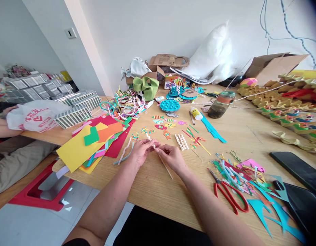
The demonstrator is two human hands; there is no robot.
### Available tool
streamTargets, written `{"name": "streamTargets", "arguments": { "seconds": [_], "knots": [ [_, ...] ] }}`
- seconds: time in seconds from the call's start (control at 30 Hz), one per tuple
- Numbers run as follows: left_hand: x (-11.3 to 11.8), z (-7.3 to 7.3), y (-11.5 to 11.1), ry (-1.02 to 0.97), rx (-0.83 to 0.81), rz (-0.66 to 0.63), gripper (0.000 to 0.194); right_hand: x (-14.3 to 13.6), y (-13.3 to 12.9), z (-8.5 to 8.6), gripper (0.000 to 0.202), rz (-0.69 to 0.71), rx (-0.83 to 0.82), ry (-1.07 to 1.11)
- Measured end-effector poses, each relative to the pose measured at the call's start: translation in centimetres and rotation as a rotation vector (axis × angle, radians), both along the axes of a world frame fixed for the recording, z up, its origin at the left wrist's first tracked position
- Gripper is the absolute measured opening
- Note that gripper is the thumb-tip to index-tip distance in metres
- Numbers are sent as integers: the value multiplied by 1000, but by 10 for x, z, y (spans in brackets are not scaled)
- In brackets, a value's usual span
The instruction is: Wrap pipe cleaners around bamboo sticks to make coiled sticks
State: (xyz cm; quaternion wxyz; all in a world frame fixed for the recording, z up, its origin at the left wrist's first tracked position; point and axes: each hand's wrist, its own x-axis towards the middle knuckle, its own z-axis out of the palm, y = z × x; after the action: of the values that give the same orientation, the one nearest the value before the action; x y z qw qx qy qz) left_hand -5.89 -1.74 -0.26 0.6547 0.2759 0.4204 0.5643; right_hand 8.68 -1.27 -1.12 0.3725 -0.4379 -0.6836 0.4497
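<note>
Left of the block of white pieces on the bench, a thin stick slants across between the hands, its white-tufted end pointing away and leftward, its bare end toward the person and rightward, nearer than that block. The left hand's grip is clamped on the stick below the tuft, while the right hand, just nearer than the block, has thumb and finger drawn in at the shaft, though whether they pinch it I cannot tell.
</note>
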Motion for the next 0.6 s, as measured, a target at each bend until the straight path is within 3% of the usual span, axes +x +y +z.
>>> {"name": "streamTargets", "arguments": {
  "seconds": [0.6],
  "knots": [
    [4, -1, -1, -27, -7, 25, 20, -3, -3, -1, 32, 50, -12, 18]
  ]
}}
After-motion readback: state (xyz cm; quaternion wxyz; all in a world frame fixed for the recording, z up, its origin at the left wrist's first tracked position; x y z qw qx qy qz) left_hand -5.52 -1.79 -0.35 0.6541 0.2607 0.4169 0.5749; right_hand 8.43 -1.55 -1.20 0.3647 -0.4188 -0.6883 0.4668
